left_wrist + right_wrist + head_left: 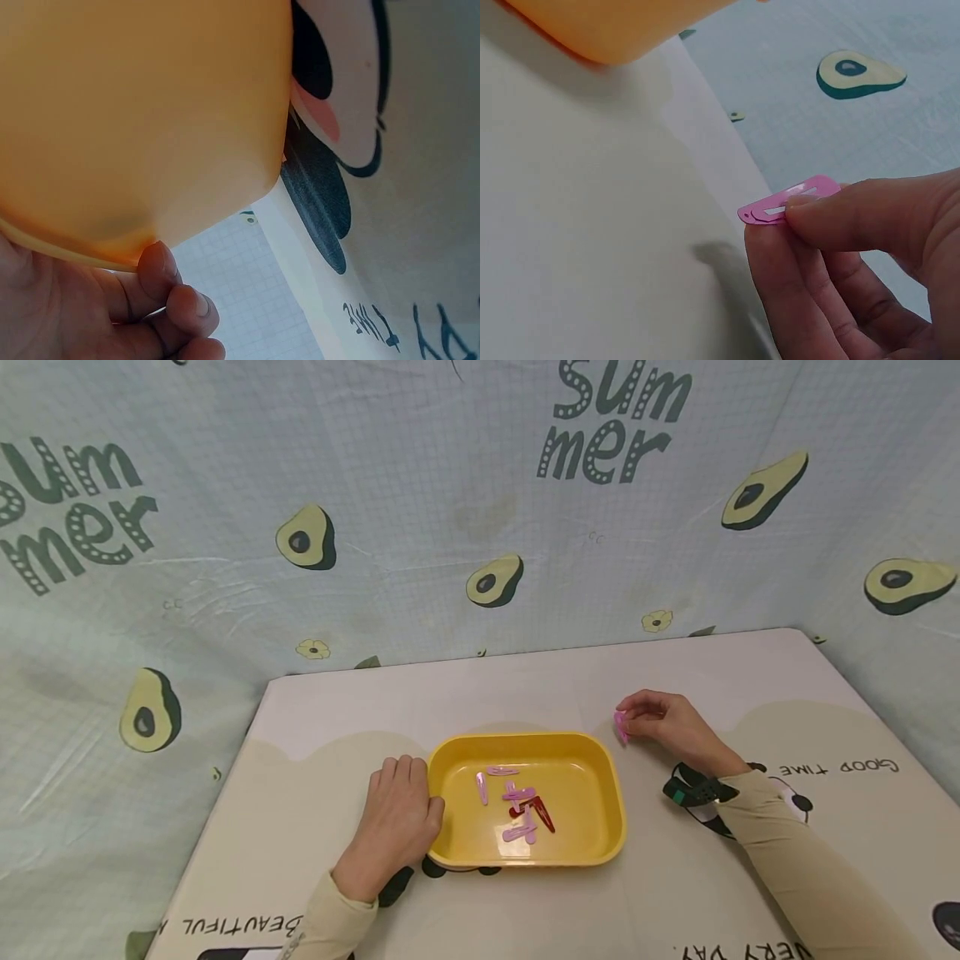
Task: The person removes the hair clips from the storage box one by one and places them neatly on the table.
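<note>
A yellow plastic tray (525, 740) stands on the table with several pink snap hair clips (482, 788) and a dark red clip (544, 815) lying inside. At its left side, my left hand (397, 818) grips the rim; curled fingertips (159, 262) show against the tray's wall in the left wrist view. Beyond the tray's right side, my right hand (667, 727) pinches one pink hair clip (799, 199) between thumb and fingers. That clip is held above the table, its narrow end pointing away from the palm in the right wrist view.
A pale printed cloth (652, 877) with lettering and cartoon shapes covers the table. Behind the table and along its sides hangs a light sheet (420, 485) printed with avocados. A dark strap (701, 787) circles the right wrist.
</note>
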`<state>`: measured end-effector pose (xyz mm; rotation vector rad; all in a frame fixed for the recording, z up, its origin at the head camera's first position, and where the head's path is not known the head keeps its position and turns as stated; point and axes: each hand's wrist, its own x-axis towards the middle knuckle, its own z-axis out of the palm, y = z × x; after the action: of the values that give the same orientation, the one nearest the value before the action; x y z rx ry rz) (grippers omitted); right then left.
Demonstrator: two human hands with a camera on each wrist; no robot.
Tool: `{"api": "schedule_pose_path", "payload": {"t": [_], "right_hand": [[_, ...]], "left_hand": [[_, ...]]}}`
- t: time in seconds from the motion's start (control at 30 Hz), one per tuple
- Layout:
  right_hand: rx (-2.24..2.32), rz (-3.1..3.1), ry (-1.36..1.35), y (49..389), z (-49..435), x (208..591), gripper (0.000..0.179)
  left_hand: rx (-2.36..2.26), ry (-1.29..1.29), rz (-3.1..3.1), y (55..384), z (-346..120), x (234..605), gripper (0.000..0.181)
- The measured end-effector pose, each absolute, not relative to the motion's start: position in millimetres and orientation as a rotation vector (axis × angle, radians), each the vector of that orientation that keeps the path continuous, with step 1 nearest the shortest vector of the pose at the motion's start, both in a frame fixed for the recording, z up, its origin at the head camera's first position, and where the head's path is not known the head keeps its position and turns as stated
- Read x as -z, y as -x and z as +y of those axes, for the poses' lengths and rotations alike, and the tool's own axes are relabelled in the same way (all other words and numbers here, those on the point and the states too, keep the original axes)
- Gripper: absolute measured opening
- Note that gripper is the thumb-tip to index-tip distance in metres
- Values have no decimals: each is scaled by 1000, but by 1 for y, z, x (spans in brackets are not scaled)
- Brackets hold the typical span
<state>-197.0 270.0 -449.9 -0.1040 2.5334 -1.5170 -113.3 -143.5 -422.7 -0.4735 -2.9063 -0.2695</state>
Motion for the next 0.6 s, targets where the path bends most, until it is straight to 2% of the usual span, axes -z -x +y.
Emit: {"api": "schedule_pose_path", "payload": {"t": [0.6], "right_hand": [[1455,2593,109,195,270,452,23]], "left_hand": [[266,486,-2883,114,-145,424,13]]}}
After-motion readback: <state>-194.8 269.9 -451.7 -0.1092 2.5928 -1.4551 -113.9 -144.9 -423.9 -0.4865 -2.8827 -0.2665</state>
